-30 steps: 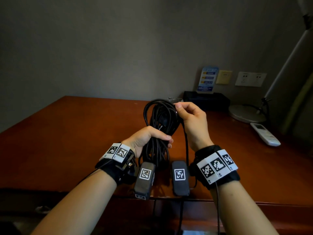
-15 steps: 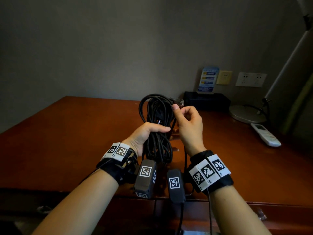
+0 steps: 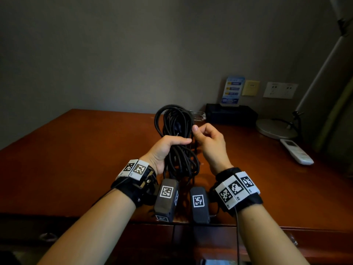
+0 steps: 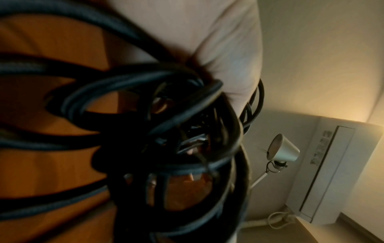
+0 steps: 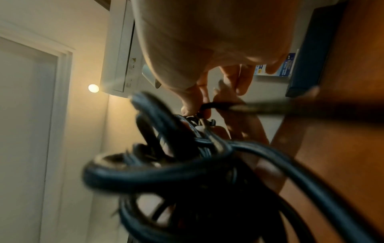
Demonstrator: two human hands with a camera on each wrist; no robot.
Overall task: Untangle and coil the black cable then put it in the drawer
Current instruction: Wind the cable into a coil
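Note:
The black cable (image 3: pixel 175 123) is gathered into a long bundle of several loops, held upright above the wooden desk (image 3: pixel 76 153). My left hand (image 3: pixel 168 148) grips the bundle round its middle. My right hand (image 3: pixel 206 138) is just to the right of it and pinches a strand of the cable (image 5: pixel 216 105) between thumb and fingers near the top of the loops. In the left wrist view the cable loops (image 4: pixel 145 92) fill the frame, blurred. The drawer fronts (image 3: pixel 210 243) run below the desk's front edge; their state is hard to see.
At the back right of the desk stand a black box (image 3: pixel 231 113) with a blue card (image 3: pixel 232 90), a lamp base (image 3: pixel 275 128) and a white remote (image 3: pixel 296 152). Wall sockets (image 3: pixel 279 90) sit above. A clear small object (image 3: pixel 198 114) lies behind the cable.
My right hand has come down from the top of the loops and closer to my left hand, still pinching a strand. The bundle has shifted slightly left and up.

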